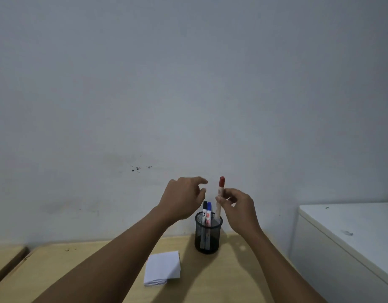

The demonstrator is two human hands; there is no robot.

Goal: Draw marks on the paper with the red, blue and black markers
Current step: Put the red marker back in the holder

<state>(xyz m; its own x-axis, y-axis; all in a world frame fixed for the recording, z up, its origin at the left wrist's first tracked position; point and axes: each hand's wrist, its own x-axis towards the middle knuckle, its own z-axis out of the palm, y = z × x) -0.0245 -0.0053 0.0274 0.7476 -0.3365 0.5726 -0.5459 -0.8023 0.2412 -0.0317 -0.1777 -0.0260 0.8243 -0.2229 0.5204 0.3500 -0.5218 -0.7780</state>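
My right hand (237,209) pinches the red marker (221,186) by its white barrel, holding it upright with its red cap on top and its lower end at the rim of the black mesh pen cup (208,237). Inside the cup stand the black marker (204,209) and the blue marker (209,209), caps up. My left hand (182,199) hovers just left of the cup and above it, fingers spread and holding nothing. A folded white paper (163,267) lies on the wooden desk (79,265), in front of the cup and to its left.
The desk stands against a plain grey wall (188,84). A white cabinet or appliance (352,232) rises beside the desk on the right. A second wooden surface (5,256) adjoins at the far left, across a narrow gap.
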